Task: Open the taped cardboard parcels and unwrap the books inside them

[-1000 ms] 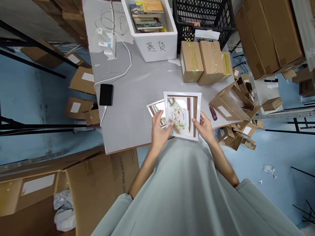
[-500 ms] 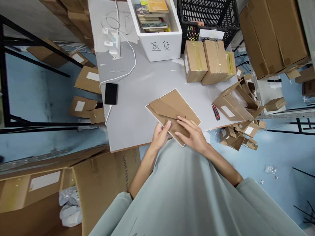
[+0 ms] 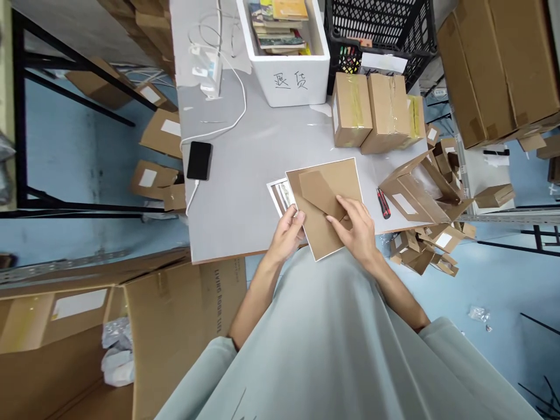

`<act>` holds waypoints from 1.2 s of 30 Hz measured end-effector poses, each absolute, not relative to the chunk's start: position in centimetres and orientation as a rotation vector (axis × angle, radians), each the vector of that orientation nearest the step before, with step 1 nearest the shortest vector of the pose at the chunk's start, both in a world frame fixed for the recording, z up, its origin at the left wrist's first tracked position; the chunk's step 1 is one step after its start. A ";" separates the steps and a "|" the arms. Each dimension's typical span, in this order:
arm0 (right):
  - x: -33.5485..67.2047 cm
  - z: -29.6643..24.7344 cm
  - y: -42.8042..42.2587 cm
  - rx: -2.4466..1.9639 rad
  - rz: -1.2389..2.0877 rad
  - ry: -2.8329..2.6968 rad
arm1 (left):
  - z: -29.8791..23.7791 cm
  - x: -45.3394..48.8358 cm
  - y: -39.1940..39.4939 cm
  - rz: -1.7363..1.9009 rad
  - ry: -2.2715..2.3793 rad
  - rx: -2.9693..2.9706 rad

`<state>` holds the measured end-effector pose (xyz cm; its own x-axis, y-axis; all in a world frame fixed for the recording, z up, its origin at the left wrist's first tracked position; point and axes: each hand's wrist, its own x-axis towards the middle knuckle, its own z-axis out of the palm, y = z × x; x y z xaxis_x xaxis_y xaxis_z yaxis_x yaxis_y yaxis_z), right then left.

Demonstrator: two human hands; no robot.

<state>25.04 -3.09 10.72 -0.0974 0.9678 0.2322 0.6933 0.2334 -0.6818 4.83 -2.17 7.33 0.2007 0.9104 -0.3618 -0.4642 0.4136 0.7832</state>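
Observation:
Over the table's front edge I hold a brown backing board [image 3: 321,233] with thin white edges, its stand flap [image 3: 315,189] lying slantwise across it. My right hand [image 3: 356,227] pinches the lower right end of this flap between thumb and fingers. On the other side, my left hand [image 3: 286,233] is closed at the board's left edge, the thumb on top. From under that edge sticks out a white-bordered picture card [image 3: 281,195] with a grey print, gripped by the same hand. Most of the card is hidden beneath the board.
On the table [image 3: 236,204] lie a phone [image 3: 199,160] on a cable and a red-black cutter [image 3: 383,203]. Behind stand a white bin [image 3: 289,81] of books, a black crate [image 3: 367,23] and taped cartons [image 3: 385,111]. An open carton [image 3: 406,192] sits at the right edge.
The backing board has turned more upright and shifted right with my right hand. The picture card now shows at its left, by my left hand. The camera view has shifted slightly.

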 end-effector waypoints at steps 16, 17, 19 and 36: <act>30.1 10.7 -0.8 -1.500 0.726 -1.648 | 8.0 9.5 -0.4 1.095 1.025 0.498; 30.4 10.7 -0.6 -1.491 0.758 -1.634 | 8.0 9.7 -0.4 1.094 1.035 0.501; 31.1 10.6 -0.2 -1.479 0.814 -1.607 | 8.0 10.2 -0.3 1.090 1.056 0.506; 38.9 6.8 4.2 -1.562 1.213 -1.333 | 8.9 11.2 2.6 1.038 1.176 0.639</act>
<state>38.91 4.21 6.79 0.0136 0.9813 -0.1918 0.2826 -0.1878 -0.9407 11.18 2.63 8.88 0.0367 0.9022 -0.4296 -0.3142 0.4185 0.8521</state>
